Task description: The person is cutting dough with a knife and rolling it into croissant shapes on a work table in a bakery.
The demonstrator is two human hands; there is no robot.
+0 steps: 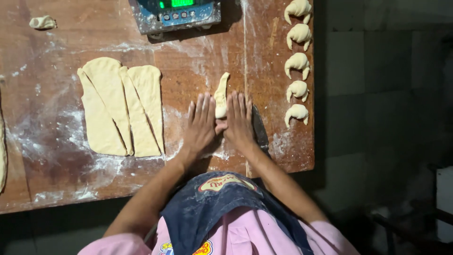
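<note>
A narrow strip of pale dough lies on the floured wooden table, pointing away from me. My left hand and my right hand lie flat, fingers stretched, on either side of the strip's near end. Both press on the rolled part of the dough between them. To the left, several long cut triangles of flat dough lie side by side. Down the right edge runs a column of several shaped crescent rolls.
A digital scale with a green lit display stands at the back edge. A dark knife or scraper lies just right of my right hand. A small lump of dough sits at the far left. A dark tiled floor lies right of the table.
</note>
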